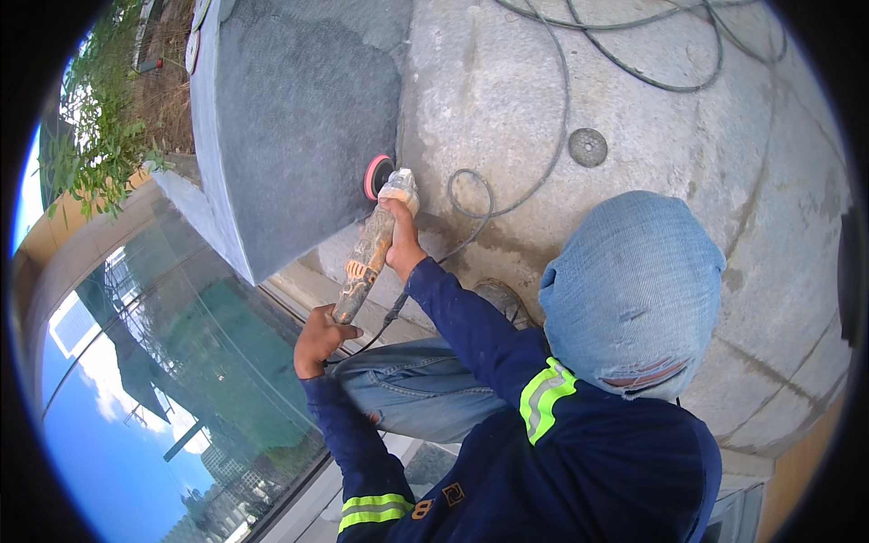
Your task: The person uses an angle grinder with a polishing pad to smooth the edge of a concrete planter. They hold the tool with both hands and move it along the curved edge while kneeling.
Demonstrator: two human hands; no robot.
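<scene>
A dust-covered angle grinder slants across the middle of the view, with a round pink-edged disc at its head. The disc is against, or very close to, the dark grey wall face, near the wall's base. My right hand is closed around the front of the grinder body, just behind the head. Around the rear end of the body my left hand is closed too. Its palm side is hidden. A black power cord hangs near the grinder's rear end.
Grey cable loops over the concrete floor. A round grey disc lies on the floor. My bent denim knee is at right, my shoe beneath. Left are a glass panel and green plants.
</scene>
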